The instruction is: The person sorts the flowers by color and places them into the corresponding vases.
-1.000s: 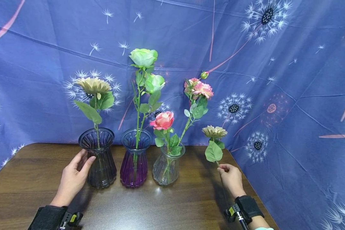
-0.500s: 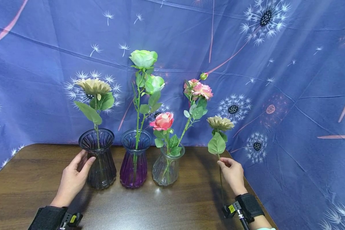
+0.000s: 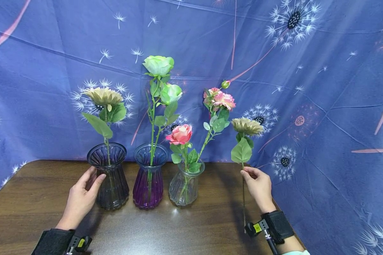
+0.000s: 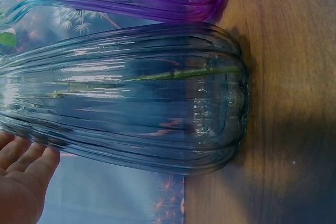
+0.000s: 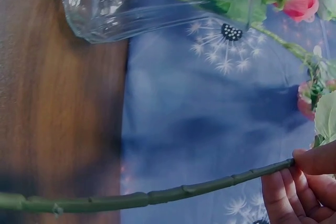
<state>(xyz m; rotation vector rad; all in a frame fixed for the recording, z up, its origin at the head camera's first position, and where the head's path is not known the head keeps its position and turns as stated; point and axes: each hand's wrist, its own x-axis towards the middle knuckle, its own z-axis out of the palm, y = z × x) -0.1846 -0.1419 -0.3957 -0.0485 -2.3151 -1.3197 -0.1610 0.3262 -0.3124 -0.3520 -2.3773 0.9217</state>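
Note:
My left hand holds the dark grey ribbed glass vase by its left side, below the rim, with the thumb across the front. A beige sunflower-like flower stands in that vase. In the left wrist view the fingers lie against the glass, and a green stem shows through it. At the right, my right hand pinches the stem of another beige flower between thumb and fingers. That flower is upright above the table, its long bare stem hanging below the hand.
A purple-blue vase with green roses stands in the middle. Right of it, a clear vase holds a coral rose and pink flowers. A blue patterned cloth hangs behind the wooden table.
My right hand has risen with the beige flower, which is now higher and slightly further right. More of its stem shows. The left hand and the vases have stayed put.

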